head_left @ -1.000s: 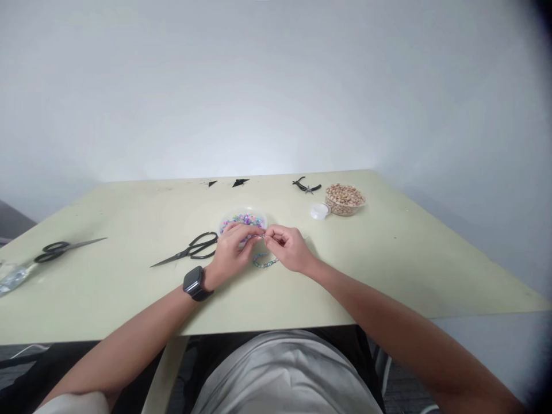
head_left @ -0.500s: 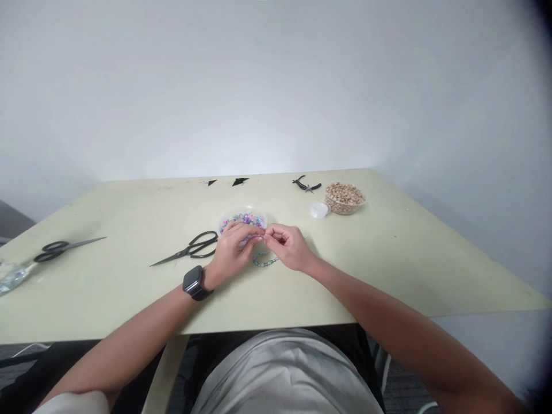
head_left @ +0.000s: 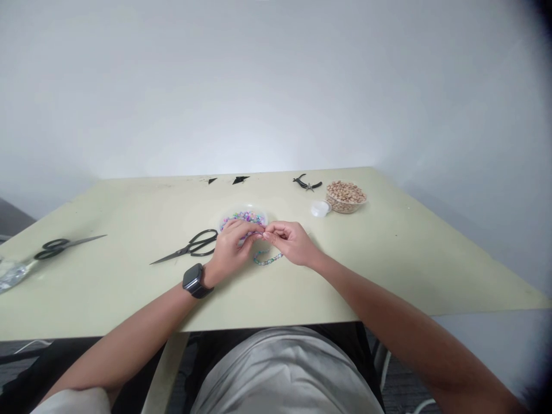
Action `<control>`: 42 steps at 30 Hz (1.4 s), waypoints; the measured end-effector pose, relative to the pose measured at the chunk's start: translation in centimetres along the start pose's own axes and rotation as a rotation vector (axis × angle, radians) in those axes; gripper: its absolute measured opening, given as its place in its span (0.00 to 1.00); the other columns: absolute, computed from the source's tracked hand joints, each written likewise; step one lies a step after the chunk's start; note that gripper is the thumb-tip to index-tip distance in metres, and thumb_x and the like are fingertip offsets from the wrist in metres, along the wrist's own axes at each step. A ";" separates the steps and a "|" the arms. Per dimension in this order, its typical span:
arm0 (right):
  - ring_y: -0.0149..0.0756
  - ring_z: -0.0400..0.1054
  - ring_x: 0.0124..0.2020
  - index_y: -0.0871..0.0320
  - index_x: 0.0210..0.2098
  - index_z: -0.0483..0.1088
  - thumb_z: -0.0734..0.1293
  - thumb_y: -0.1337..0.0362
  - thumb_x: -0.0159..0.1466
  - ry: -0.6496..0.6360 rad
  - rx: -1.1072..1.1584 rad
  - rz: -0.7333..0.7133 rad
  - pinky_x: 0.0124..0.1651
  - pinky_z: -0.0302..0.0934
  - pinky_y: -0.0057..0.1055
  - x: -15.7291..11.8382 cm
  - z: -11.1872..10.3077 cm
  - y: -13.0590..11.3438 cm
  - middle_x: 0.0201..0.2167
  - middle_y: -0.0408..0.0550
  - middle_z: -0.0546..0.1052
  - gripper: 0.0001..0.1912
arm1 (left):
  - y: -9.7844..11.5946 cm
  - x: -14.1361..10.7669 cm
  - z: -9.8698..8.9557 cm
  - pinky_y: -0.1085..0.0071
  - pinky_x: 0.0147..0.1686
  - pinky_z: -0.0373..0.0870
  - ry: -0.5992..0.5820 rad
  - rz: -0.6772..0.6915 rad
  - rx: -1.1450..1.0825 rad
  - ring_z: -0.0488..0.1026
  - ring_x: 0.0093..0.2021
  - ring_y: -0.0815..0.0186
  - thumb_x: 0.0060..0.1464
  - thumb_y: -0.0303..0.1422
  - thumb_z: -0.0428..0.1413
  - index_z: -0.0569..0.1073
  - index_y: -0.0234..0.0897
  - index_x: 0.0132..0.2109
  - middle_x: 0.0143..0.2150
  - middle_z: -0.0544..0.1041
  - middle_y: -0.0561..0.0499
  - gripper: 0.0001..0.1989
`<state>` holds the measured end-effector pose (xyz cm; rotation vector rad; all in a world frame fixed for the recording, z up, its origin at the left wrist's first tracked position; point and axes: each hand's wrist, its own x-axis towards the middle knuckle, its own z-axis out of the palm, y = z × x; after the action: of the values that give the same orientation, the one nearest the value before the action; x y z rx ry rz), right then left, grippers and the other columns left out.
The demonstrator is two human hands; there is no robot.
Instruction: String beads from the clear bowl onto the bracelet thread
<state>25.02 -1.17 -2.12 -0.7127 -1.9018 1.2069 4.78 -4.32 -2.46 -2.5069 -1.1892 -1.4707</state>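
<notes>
My left hand (head_left: 230, 251), with a black smartwatch (head_left: 195, 281) on its wrist, and my right hand (head_left: 293, 242) meet just above the near rim of a clear plastic bowl (head_left: 242, 214) of pastel beads. Their fingertips pinch something small at the end of a beaded strand (head_left: 267, 259), though the fingers hide exactly what. The blue-green strand curves onto the table below my hands. Black-handled scissors (head_left: 190, 247) lie just left of my left hand.
A pale green table (head_left: 276, 299) holds black-handled shears (head_left: 64, 247), a plastic bag (head_left: 11, 275) at its left edge, black scraps (head_left: 237, 180), small pliers (head_left: 307, 184), a white lid (head_left: 320, 209) and a bowl of tan beads (head_left: 345, 197).
My hands have shifted slightly up the view, and the strand's loop has moved a little with them. Their pinch on the strand's end looks unchanged.
</notes>
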 end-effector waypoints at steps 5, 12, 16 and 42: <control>0.26 0.52 0.23 0.62 0.34 0.75 0.68 0.51 0.68 0.015 -0.002 0.013 0.25 0.45 0.26 0.0 -0.2 0.3 0.23 0.41 0.64 0.18 | 0.2 0.2 -0.1 0.62 0.48 0.70 -0.007 0.003 -0.004 0.79 0.42 0.64 0.67 0.28 0.56 0.77 0.41 0.45 0.42 0.84 0.52 0.06; 0.27 0.58 0.22 0.63 0.38 0.80 0.70 0.52 0.67 0.027 -0.005 0.028 0.25 0.50 0.26 0.1 -0.5 0.7 0.24 0.43 0.71 0.18 | 0.2 0.2 -0.1 0.62 0.49 0.71 -0.010 0.022 -0.001 0.80 0.45 0.63 0.66 0.26 0.56 0.78 0.41 0.45 0.45 0.85 0.52 0.07; 0.26 0.58 0.20 0.63 0.39 0.81 0.70 0.53 0.66 0.023 0.018 0.056 0.24 0.52 0.26 0.1 -0.5 0.5 0.21 0.43 0.71 0.18 | 0.2 0.2 -0.1 0.61 0.51 0.72 -0.005 0.019 0.005 0.80 0.47 0.62 0.67 0.26 0.56 0.78 0.41 0.46 0.47 0.85 0.51 0.07; 0.25 0.60 0.17 0.62 0.40 0.78 0.72 0.52 0.67 -0.042 0.111 0.137 0.23 0.56 0.23 0.2 -0.5 0.2 0.16 0.38 0.68 0.17 | -0.5 -0.5 0.3 0.60 0.51 0.77 0.097 0.082 0.083 0.76 0.50 0.61 0.60 0.18 0.60 0.82 0.41 0.42 0.47 0.85 0.53 0.12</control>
<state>25.32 -0.72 -2.15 -0.7735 -1.8275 1.4116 4.55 -4.12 -3.19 -2.3715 -1.0943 -1.4738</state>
